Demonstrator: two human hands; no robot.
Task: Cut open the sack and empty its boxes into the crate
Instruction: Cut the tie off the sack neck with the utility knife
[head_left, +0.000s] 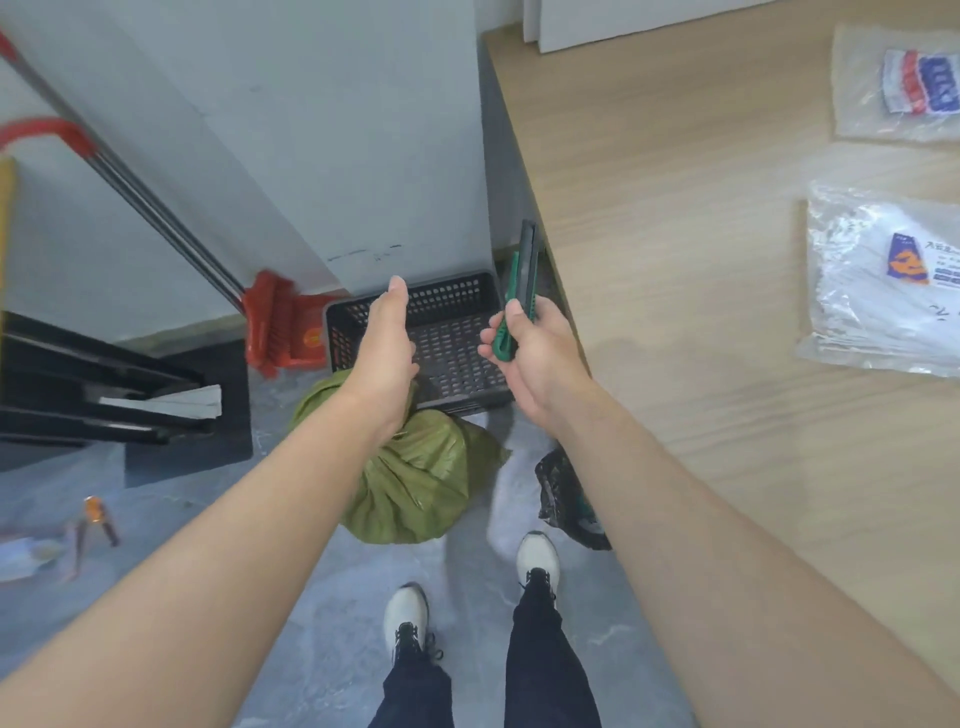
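Observation:
A green woven sack (421, 478), tied shut at its top, stands on the grey floor in front of my feet. Just beyond it sits a black perforated plastic crate (457, 332), with nothing visible inside. My right hand (530, 358) is held above the crate's right side and grips a green and black utility knife (519, 291), its tip pointing up and away. My left hand (387, 343) hovers over the crate's left side, fingers straight and together, palm facing right, holding nothing.
A wooden table (701, 260) runs along the right, with clear plastic packets (883, 280) on it. A red broom and dustpan (280, 327) lean at the white wall on the left. A black rack (93, 384) stands further left. A black bag (566, 499) lies by the table.

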